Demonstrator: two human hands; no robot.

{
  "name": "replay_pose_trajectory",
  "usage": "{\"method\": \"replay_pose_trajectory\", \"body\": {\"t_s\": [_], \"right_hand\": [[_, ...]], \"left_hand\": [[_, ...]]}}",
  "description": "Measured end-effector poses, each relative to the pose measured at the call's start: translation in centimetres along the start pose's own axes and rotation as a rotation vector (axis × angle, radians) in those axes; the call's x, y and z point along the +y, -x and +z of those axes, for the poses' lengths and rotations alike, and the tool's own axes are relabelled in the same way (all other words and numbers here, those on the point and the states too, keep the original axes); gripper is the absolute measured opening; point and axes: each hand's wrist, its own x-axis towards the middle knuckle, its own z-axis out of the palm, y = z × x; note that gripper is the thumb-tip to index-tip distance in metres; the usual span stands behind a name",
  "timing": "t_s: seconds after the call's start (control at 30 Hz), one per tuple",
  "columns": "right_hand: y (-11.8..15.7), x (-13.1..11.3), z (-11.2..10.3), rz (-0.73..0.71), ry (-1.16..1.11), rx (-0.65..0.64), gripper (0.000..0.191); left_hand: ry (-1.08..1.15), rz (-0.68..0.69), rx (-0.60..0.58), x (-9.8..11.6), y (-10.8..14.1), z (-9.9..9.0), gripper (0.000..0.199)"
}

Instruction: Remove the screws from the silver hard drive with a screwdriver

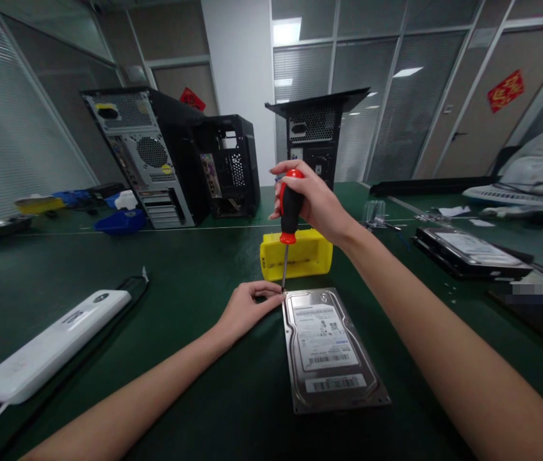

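Note:
A silver hard drive (326, 339) lies flat on the green table, its label side up. My right hand (312, 195) grips the red and black handle of a screwdriver (290, 211) from above. The screwdriver stands nearly upright, with its tip at the drive's far left corner. Beside that corner, my left hand (252, 306) has its thumb and fingertips drawn together around the tip. Whatever is between them is too small to make out. Just behind the drive sits a yellow plastic bin (319, 253).
A white power strip (55, 342) with cables lies at left. Computer cases (180, 147) stand at the back, with another case (312, 131) behind my right hand. More hard drives (473, 250) and small parts lie at right. A blue bin (120, 221) is back left. A person (535, 157) sits far right.

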Motion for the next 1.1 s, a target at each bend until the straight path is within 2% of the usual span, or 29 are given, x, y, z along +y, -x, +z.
{"method": "replay_pose_trajectory", "body": {"t_s": [0.3,0.53,0.7,0.87,1.1], "right_hand": [[0.6,-0.6,0.4,-0.111,0.256,-0.006,0.023],[0.4,0.0,0.7,-0.102,0.134,0.009,0.017],[0.3,0.2,0.5,-0.132,0.181,0.065,0.029],[0.4,-0.1,0.7,-0.170,0.235,0.116,0.028],[0.5,-0.2,0.8,-0.147,0.132,0.017,0.022]], "left_hand": [[-0.015,-0.017,0.010,0.6,0.1,0.0,0.023],[0.025,-0.042,0.012,0.9,0.3,0.0,0.024],[0.057,-0.040,-0.001,0.8,0.2,0.0,0.020],[0.059,-0.017,-0.013,0.3,0.0,0.0,0.022],[0.065,-0.001,-0.025,-0.1,-0.1,-0.1,0.022]]}}
